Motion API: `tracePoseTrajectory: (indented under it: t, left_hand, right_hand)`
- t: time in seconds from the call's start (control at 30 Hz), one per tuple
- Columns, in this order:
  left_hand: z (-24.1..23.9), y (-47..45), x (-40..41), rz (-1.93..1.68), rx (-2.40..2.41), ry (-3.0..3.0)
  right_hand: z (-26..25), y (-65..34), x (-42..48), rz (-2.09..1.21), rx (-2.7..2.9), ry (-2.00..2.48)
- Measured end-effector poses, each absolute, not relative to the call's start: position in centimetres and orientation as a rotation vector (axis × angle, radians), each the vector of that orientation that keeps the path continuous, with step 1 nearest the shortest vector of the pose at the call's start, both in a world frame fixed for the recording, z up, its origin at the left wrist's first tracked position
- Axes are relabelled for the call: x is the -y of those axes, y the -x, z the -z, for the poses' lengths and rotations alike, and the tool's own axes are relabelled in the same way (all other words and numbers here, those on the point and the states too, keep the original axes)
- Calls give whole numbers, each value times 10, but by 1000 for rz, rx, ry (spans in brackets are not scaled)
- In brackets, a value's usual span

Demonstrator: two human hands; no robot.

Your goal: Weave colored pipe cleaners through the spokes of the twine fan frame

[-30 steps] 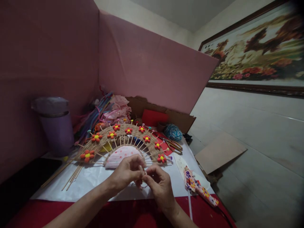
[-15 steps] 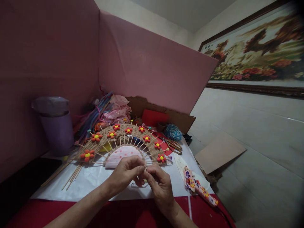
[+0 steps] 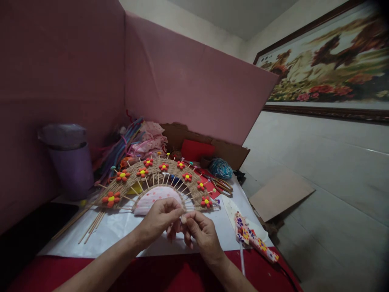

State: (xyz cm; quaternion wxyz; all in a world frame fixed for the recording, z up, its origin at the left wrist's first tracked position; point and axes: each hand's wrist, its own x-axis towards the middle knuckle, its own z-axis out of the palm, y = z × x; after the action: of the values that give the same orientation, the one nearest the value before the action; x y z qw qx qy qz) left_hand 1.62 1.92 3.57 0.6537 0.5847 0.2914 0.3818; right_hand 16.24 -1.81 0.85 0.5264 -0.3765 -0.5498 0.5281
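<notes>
In front of the fan, my left hand (image 3: 164,221) and my right hand (image 3: 205,235) meet with fingertips nearly touching. A small pale piece (image 3: 183,219), too small to name, shows at the pinched tips of my right hand. The fingers of my left hand are pinched too, and what lies between them is hidden. Just beyond stands a fan-shaped craft piece of sticks and wound twine (image 3: 156,165), with red and orange flowers (image 3: 111,199) on its band. Pale dotted cloth (image 3: 154,199) covers its inner half circle, and small coloured tips cap the sticks around its rim.
Loose sticks (image 3: 92,227) lie left on the white sheet (image 3: 121,239), near a purple cup (image 3: 71,162). At right are scissors (image 3: 223,186), blue yarn (image 3: 221,168) and a flower-patterned glue gun (image 3: 255,239) with a cord. Pink boards (image 3: 188,81) rise behind.
My fingertips have shifted slightly apart, and the pale piece at my right fingertips now shows more clearly. The fan and the things around it stay in place.
</notes>
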Motion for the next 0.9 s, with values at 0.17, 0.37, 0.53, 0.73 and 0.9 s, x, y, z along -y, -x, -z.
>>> tracePoseTrajectory:
  t: [0.17, 0.37, 0.53, 0.73, 0.9]
  left_hand:
    - [-36, -18, -19, -878, -701, -1331]
    - [-33, -19, -19, -910, -706, -1341]
    - [-31, -20, -18, -954, -715, -1414]
    - [-31, -21, -13, -974, -757, -1503]
    - [-30, -22, -13, -980, -751, -1522]
  right_hand:
    - [-12, -161, 18, -1308, 1263, 881]
    - [-12, -160, 19, -1342, 1226, 916]
    - [-10, -161, 19, -1349, 1278, 885]
    - [-7, -161, 21, -1291, 1329, 928]
    - [-7, -162, 21, -873, 1533, 1057]
